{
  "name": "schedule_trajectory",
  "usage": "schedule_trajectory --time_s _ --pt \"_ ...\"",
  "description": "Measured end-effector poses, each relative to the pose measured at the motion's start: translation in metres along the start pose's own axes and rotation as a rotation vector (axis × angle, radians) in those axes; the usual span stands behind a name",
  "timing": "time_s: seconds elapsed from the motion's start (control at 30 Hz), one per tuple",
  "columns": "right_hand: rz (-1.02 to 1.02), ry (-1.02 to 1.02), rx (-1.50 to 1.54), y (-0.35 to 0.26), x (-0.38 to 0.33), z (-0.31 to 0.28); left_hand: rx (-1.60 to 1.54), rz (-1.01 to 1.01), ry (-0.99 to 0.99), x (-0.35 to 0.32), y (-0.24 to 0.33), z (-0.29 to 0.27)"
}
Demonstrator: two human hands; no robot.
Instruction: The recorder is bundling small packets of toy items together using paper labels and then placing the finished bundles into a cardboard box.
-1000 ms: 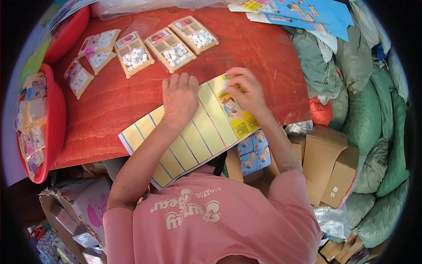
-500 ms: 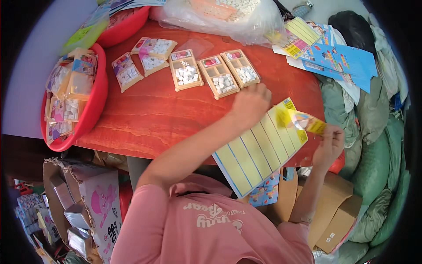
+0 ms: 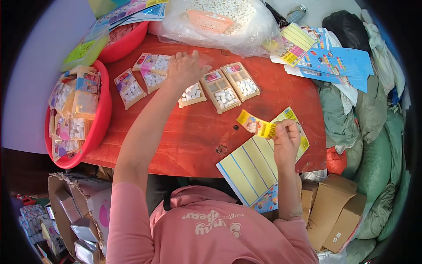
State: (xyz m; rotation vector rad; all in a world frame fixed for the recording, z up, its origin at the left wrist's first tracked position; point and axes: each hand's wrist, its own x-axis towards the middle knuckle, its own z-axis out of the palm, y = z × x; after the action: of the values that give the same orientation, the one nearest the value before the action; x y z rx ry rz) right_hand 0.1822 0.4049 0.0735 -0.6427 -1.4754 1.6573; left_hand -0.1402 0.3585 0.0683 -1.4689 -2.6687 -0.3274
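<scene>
Head view: red desk (image 3: 184, 147), green bags (image 3: 373, 116) at three o'clock; right hand (image 3: 286, 138) pinches a yellow label (image 3: 251, 125) nearer centre; left hand (image 3: 184, 70), spread open, at eleven, partly hides a box (image 3: 192, 93).

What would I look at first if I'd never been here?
Probably the big red wooden table filling the middle. Next, the bulging clear plastic bag of small white pieces at its far edge, then the curled yellow printed strip in the right hand, near the table's right side.
</scene>
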Motion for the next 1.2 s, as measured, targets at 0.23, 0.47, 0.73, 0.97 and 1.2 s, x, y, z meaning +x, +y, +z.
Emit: schedule_trajectory --time_s 0.23,0.47,0.73,0.97,1.2 --pt "0.009 -0.014 -0.013 0.002 -0.011 0.013 0.124 -0.087 -0.089 0.026 -0.013 0.006" --pt "0.051 0.031 0.027 0.009 -0.009 0.003 -0.073 -0.169 0.209 -0.047 0.010 -0.031" --pt "0.050 -0.040 0.038 0.010 -0.015 0.015 -0.069 -0.317 0.118 -0.060 0.017 0.010" --pt "0.062 -0.011 0.061 0.008 -0.025 0.010 -0.035 -0.393 0.057 -0.059 0.017 0.010" --pt "0.052 -0.023 0.090 0.006 -0.025 0.012 -0.027 -0.351 -0.058 -0.147 0.024 -0.017"
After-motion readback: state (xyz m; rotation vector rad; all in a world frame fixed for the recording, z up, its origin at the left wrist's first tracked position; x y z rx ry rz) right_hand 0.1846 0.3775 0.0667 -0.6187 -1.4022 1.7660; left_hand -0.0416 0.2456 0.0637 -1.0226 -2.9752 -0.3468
